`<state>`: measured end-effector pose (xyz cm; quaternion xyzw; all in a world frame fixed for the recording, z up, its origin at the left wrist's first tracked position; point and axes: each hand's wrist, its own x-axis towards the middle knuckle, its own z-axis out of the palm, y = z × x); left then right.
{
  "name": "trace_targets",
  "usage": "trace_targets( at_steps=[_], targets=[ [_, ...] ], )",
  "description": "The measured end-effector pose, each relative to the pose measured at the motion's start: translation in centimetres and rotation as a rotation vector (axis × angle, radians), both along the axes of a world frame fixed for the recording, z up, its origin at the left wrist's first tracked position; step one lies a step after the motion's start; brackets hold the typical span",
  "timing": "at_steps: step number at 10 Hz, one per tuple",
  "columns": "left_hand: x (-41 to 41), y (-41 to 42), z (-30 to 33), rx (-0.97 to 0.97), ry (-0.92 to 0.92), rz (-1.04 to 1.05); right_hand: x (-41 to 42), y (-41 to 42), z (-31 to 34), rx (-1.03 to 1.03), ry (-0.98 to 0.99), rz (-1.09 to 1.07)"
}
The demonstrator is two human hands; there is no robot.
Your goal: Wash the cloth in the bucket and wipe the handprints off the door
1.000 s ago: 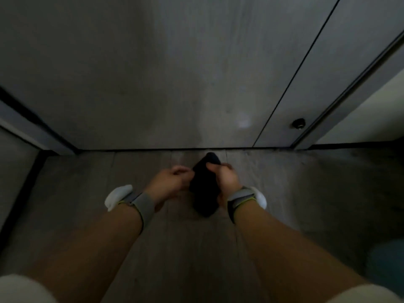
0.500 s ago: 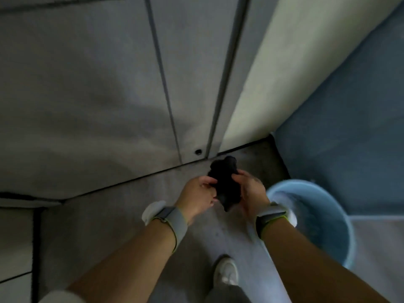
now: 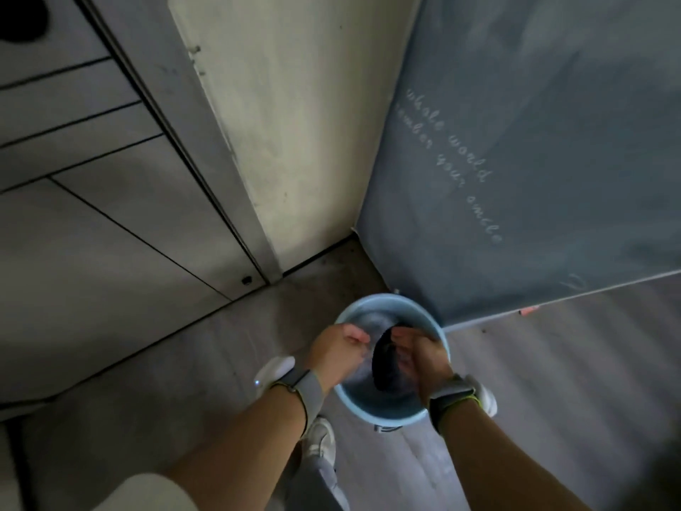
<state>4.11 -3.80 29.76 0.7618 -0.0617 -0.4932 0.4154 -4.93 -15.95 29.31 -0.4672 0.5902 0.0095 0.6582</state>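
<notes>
cloth [image 3: 385, 359]: dark, bunched, down inside the light-blue bucket [image 3: 372, 409] on the floor | your left hand [image 3: 337, 354]: fingers curled, grip on cloth unclear | your right hand [image 3: 423, 357]: fingers curled against the cloth, holding it | door [image 3: 110, 201]: upper left, well apart

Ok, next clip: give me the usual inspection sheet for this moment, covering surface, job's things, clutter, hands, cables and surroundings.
Surface: grey floor, dim light.
Job's things: light blue bucket stands on the floor; dark cloth is over its opening; grey panelled door is to the left, handprints too dim to tell.
Clutter: small pink item at the foot of the blue panel.
Hands: left hand and right hand are over the bucket; right hand holds the cloth, left hand's grip is unclear.
Cables: nothing seen.
Surroundings: cream wall, blue panel with pale script, white shoe, wristbands on both wrists.
</notes>
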Motion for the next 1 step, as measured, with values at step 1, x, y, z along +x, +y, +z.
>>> trace_targets(
  at_steps=[1],
  targets=[
    [0.59, 1.17, 1.36, 0.014, -0.022, 0.158, 0.92, 0.39, 1.64, 0.173, -0.064, -0.038]
  ],
)
